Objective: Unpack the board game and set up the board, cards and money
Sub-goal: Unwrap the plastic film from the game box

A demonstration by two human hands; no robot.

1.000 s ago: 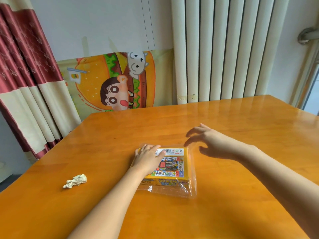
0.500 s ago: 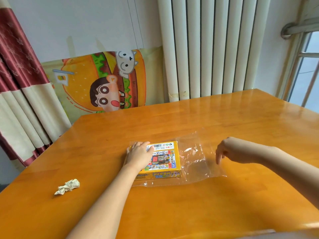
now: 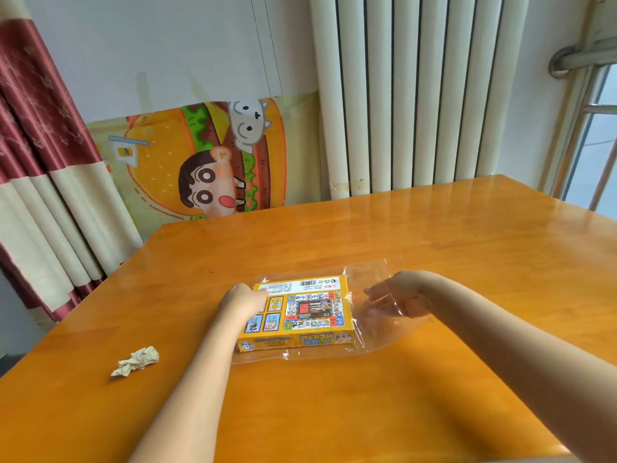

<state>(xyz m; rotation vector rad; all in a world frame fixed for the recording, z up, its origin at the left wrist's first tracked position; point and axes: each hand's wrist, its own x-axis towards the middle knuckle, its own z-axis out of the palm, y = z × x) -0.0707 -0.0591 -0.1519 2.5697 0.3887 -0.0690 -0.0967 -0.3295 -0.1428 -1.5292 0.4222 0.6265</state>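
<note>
box [image 3: 295, 312] lies flat, back side up, mid table [image 3: 434, 245]. its clear plastic bag [image 3: 377, 332] spreads loose to the right of box, w/ film also showing along box's near edge; can't tell if box top is covered. left hand [image 3: 242, 300] sits on box's far-left corner, fingers hidden, so press vs grip: can't tell. right hand [image 3: 397, 297] is just right of box, in among the film, fingers pointing at box; pinch or not, can't tell. hands are apart, box btw them.

risks, imo: film + glossy table are slick, so a tug on bag w/ a weak hold could drag box along. film caught under box could snag or tear. if box tips, lid may pop & spill cards/money.

paper wad [image 3: 137, 361] lies left of box, well apart, not in the way. beyond box: radiator [image 3: 417, 95], poster [image 3: 207, 162]; curtain [image 3: 40, 145] far left. only the film stands btw right hand & box.
</note>
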